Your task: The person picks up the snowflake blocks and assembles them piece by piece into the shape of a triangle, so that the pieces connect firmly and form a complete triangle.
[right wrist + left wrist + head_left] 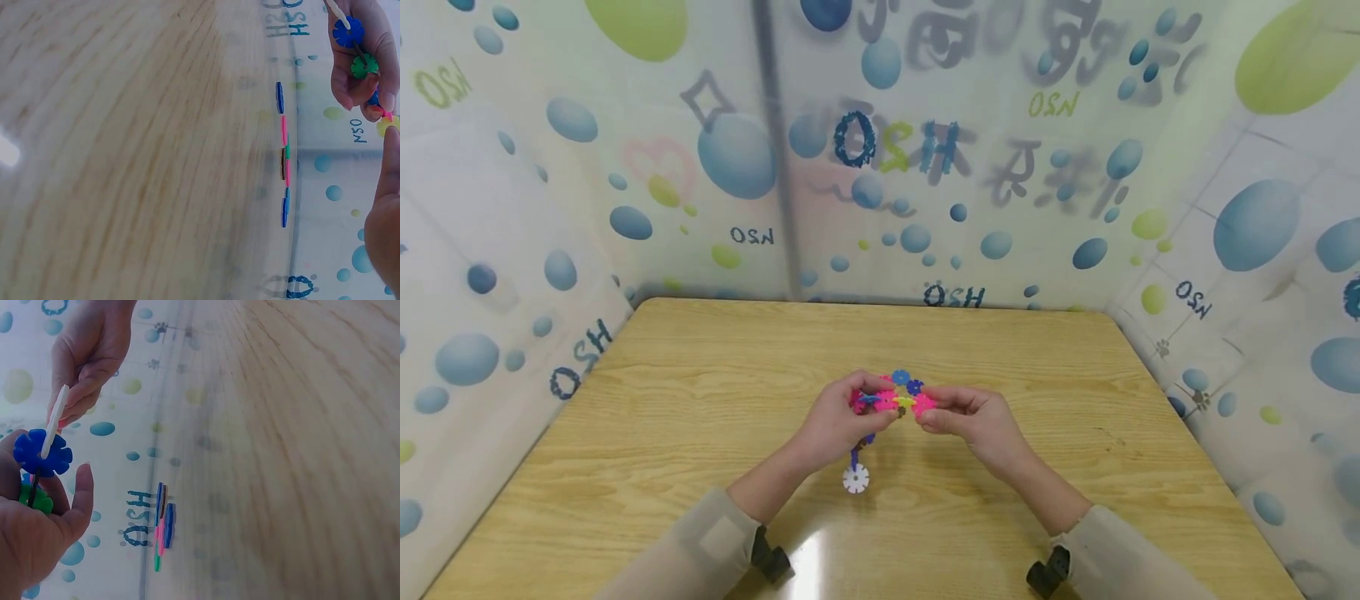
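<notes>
My left hand [842, 422] grips a chain of linked notched plastic discs. A pink disc [886, 402] shows between its fingers and thumb, with a yellow disc [905, 402] joined on its right. Below that hand the chain hangs down to a white disc [855, 479]. In the left wrist view, a dark blue disc [42, 453] and a green disc [39, 500] of the chain are visible beside the palm. With thumb and fingers, my right hand [981, 421] pinches another pink disc [923, 406] at the yellow disc's right edge. Whether these two are joined I cannot tell.
Loose discs lie on the wooden table [700, 375] behind the hands, among them a light blue disc [901, 377] and a dark blue disc [915, 387]. The right wrist view shows several loose discs [284, 165] edge-on. Printed curtains [880, 267] enclose the table's back and sides.
</notes>
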`<state>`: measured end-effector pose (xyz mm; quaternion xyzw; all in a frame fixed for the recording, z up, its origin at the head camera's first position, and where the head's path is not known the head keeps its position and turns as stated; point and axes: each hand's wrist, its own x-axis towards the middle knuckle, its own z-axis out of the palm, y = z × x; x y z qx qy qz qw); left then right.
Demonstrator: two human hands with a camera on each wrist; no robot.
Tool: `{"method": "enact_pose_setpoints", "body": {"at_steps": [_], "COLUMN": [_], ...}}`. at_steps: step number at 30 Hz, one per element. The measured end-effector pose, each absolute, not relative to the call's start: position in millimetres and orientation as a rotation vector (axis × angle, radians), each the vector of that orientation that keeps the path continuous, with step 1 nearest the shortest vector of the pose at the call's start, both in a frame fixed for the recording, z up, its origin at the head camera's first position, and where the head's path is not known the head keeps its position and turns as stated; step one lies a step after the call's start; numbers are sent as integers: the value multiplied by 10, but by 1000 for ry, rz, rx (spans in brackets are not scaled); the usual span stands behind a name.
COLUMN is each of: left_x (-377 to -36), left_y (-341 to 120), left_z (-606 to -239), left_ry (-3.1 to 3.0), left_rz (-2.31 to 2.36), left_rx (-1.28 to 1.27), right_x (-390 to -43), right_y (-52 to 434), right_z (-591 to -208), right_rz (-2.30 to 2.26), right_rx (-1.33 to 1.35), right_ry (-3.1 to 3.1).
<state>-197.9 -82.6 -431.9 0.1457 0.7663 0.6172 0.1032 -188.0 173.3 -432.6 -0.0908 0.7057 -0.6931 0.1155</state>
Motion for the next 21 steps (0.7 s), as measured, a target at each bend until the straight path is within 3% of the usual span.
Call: {"method": "enact_pose_setpoints", "body": {"at_steps": [21], "left_x": [-2003], "left_y": [-794], "left_z": [-4209], "left_ry": [2232], "left_rz": [1819], "left_rx": [430], "right_x": [-1919], "right_y": [1732], "right_z": [-4230], "right_rz": [-1988], "right_rx": [-266], "right_ry": [2170]}}
